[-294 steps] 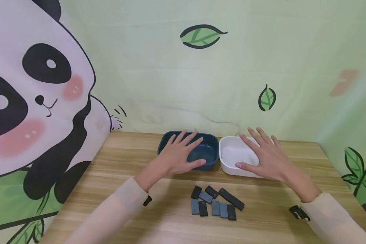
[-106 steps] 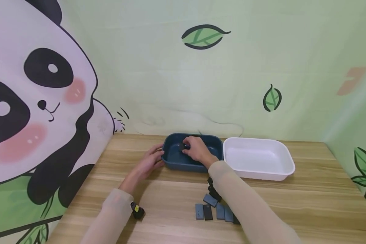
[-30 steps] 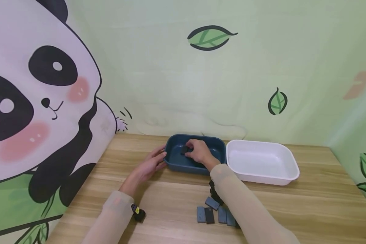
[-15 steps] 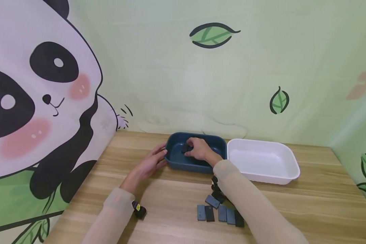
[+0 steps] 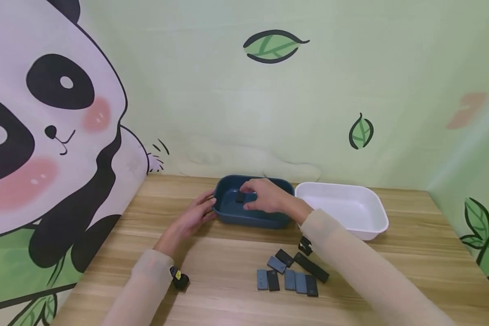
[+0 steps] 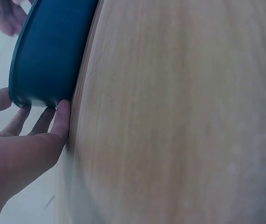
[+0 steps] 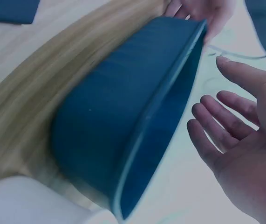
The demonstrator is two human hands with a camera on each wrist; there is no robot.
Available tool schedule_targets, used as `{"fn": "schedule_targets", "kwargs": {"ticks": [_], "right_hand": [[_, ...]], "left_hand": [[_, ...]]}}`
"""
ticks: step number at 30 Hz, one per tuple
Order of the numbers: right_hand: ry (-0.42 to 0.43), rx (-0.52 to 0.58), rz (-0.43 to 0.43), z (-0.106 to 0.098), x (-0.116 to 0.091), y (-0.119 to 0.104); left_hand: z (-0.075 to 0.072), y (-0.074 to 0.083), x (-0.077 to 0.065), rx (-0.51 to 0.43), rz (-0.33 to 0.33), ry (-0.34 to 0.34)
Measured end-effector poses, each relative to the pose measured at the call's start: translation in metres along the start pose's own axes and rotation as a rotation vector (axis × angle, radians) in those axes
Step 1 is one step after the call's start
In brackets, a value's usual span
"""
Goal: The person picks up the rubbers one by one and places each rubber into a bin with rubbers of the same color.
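Observation:
A small black rectangular block (image 5: 240, 197) sits inside the dark blue basin (image 5: 252, 220), towards its left end. Over that basin, my right hand (image 5: 266, 195) has thumb and fingers spread apart. Nothing lies between the fingers of the right hand (image 7: 251, 130) in the right wrist view. My left hand (image 5: 193, 217) touches the basin's left end; in the left wrist view its fingertips (image 6: 63, 107) rest against the end wall. Nearer me on the table lie several small flat blocks, among them a blue-grey block (image 5: 277, 265) and a black block (image 5: 272, 280).
A white basin (image 5: 375, 203) stands against the blue basin's right side, partly behind my right forearm. Both are near the back edge of the wooden table (image 5: 212, 280). A printed cloth (image 5: 203, 104) with a panda and leaves hangs behind.
My right hand has let go of the black block, which stays in the blue basin. The fingers have spread and the forearm has swung right, uncovering more loose blocks. The left hand keeps its place.

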State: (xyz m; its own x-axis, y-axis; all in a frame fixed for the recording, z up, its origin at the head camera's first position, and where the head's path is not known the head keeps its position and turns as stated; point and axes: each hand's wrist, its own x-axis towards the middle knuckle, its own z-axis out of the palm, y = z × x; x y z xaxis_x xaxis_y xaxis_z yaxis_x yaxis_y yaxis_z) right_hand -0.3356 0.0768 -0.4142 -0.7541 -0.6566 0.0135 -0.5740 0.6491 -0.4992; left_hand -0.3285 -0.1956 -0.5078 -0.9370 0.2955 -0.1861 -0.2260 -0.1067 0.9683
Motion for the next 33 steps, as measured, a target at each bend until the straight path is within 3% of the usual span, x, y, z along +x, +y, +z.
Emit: {"fn": "schedule_targets", "kwargs": {"ticks": [6,10,20,24,33], "right_hand": [[0.002,-0.127,-0.143,-0.009,-0.027,-0.021],[-0.017,-0.173,-0.18,-0.013,-0.051,-0.023],[0.0,-0.102,-0.221,0.004,-0.116,0.011],[-0.037,-0.097,-0.206,0.017,-0.139,0.019],[-0.049,-0.164,-0.218,0.042,-0.159,0.033]], "left_hand": [[-0.004,0.002,-0.004,-0.003,-0.02,-0.013],[-0.005,0.001,-0.003,-0.007,-0.019,-0.014],[-0.002,0.004,0.0,0.014,-0.022,-0.01],[-0.003,0.003,0.0,0.009,-0.026,-0.015],[-0.003,0.004,-0.001,0.011,-0.023,-0.011]]}}
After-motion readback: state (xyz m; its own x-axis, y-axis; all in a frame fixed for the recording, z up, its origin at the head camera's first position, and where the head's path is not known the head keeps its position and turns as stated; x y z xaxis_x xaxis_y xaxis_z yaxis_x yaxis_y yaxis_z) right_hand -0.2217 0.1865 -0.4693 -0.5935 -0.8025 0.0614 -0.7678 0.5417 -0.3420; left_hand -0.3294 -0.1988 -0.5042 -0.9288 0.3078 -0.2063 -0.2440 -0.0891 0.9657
